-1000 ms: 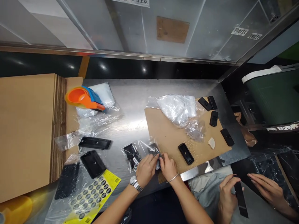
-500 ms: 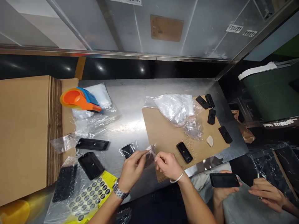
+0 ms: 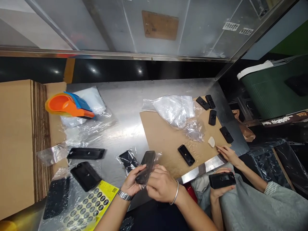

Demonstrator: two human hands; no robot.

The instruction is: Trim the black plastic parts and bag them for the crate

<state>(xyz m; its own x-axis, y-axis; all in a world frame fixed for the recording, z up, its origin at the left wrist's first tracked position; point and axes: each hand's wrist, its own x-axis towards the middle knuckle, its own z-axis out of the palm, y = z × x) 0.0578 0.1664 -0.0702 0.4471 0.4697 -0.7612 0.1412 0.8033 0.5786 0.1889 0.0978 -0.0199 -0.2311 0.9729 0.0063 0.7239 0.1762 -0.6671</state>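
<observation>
My left hand [image 3: 132,183], below a metal watch, grips a dark oblong part [image 3: 147,162] inside a clear plastic bag. Pressed against the bag's right side is my right hand [image 3: 160,182], wearing a bangle, its fingers curled on the plastic. Just left of them, another black part in a clear bag [image 3: 128,159] lies on the metal table [image 3: 122,128]. A hollow black part [image 3: 186,155] rests on the cardboard sheet [image 3: 163,138] to the right.
Black parts [image 3: 85,175] and a yellow sticker sheet [image 3: 108,189] lie left, below an orange tape dispenser [image 3: 72,107]. Stacked cardboard [image 3: 16,144] fills the left side. Plastic bags [image 3: 173,110] lie mid-table. At right, a co-worker's hands [image 3: 228,155] hold a black part and reach toward a whitish piece [image 3: 211,141].
A dark part in a bag now shows between my hands, where only clear plastic was visible before. The co-worker's one hand has moved to the table beside the whitish piece. The view has shifted slightly.
</observation>
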